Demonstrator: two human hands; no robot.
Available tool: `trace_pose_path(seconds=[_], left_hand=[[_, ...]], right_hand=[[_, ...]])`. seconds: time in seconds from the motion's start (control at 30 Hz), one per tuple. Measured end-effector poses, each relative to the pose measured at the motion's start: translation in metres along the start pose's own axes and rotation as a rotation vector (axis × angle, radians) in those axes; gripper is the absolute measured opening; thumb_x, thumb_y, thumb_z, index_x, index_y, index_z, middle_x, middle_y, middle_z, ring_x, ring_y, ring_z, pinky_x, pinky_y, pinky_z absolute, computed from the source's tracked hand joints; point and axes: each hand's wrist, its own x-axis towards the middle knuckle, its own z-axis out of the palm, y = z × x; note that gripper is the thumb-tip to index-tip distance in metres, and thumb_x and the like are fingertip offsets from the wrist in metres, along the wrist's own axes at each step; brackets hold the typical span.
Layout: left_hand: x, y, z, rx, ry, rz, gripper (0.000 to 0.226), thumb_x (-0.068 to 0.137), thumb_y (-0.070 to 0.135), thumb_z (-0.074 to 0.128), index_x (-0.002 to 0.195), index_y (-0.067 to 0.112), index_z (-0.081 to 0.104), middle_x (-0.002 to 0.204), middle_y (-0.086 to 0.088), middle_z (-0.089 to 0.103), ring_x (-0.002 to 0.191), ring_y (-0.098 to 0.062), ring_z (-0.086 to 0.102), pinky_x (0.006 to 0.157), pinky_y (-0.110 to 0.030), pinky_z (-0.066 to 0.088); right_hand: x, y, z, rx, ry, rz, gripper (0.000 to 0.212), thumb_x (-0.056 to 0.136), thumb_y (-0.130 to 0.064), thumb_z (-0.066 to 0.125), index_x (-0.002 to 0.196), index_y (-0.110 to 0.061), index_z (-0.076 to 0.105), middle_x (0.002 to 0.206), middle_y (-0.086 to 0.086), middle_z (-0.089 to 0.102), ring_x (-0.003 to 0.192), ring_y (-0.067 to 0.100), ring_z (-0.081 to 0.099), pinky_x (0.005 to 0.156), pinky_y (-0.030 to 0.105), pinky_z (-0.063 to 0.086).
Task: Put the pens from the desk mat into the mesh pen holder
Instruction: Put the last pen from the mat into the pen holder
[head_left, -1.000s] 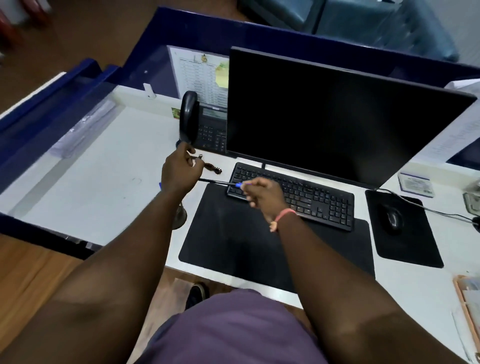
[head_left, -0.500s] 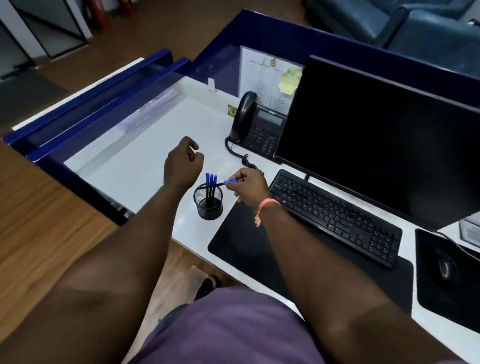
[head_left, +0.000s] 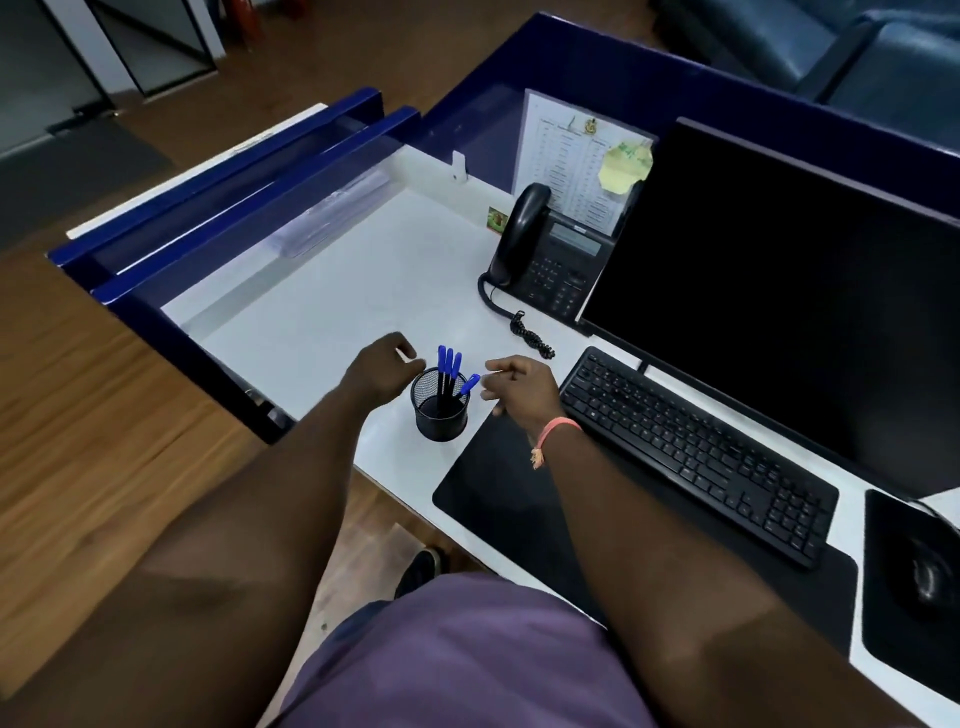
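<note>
A black mesh pen holder (head_left: 440, 418) stands on the white desk just left of the black desk mat (head_left: 519, 514). Several blue-capped pens (head_left: 450, 370) stick up out of it, one leaning right. My left hand (head_left: 382, 371) hovers beside the holder's left rim, fingers loosely curled, holding nothing. My right hand (head_left: 522, 387) is just right of the holder, fingers apart and empty, above the mat's far left corner. No pens are visible on the bare part of the mat.
A black keyboard (head_left: 696, 452) lies on the mat under a dark monitor (head_left: 779, 291). A desk phone (head_left: 550, 249) with a coiled cord sits behind the holder. A mouse (head_left: 930, 577) on its pad is far right. The desk edge drops off at the left.
My right hand has let go of the blue-capped pen, which now stands in the holder, and has drawn back to the right. My left hand moved closer to the holder's rim.
</note>
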Motion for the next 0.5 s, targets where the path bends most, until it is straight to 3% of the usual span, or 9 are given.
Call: trace_pose_path(seconds=[0.17, 0.37, 0.5], left_hand=[[0.003, -0.009, 0.013, 0.002, -0.146, -0.101, 0.011, 0.085, 0.014, 0.062, 0.095, 0.011, 0.06, 0.08, -0.016, 0.072, 0.058, -0.023, 0.069, 0.046, -0.026, 0.049], [0.01, -0.001, 0.017, -0.217, -0.189, -0.148, 0.012, 0.09, -0.004, 0.052, 0.102, -0.002, 0.055, 0.081, -0.025, 0.063, 0.055, -0.03, 0.069, 0.065, -0.051, 0.064], [0.018, 0.015, 0.02, -0.263, -0.149, -0.12, 0.014, 0.091, -0.008, 0.047, 0.101, 0.0, 0.052, 0.081, -0.028, 0.062, 0.053, -0.026, 0.069, 0.055, -0.04, 0.063]], right_hand=[[0.001, 0.023, -0.039, 0.025, 0.13, 0.061, 0.008, 0.089, -0.006, 0.063, 0.095, -0.004, 0.069, 0.076, 0.008, 0.068, 0.056, 0.014, 0.061, 0.04, 0.02, 0.042], [-0.016, 0.055, -0.079, -0.003, 0.098, 0.318, 0.007, 0.089, -0.018, 0.065, 0.083, -0.016, 0.063, 0.069, 0.003, 0.061, 0.051, 0.01, 0.053, 0.045, 0.019, 0.038], [-0.029, 0.066, -0.1, -0.056, 0.049, 0.428, 0.009, 0.089, -0.026, 0.067, 0.085, -0.02, 0.061, 0.075, 0.0, 0.063, 0.058, 0.012, 0.056, 0.054, 0.021, 0.042]])
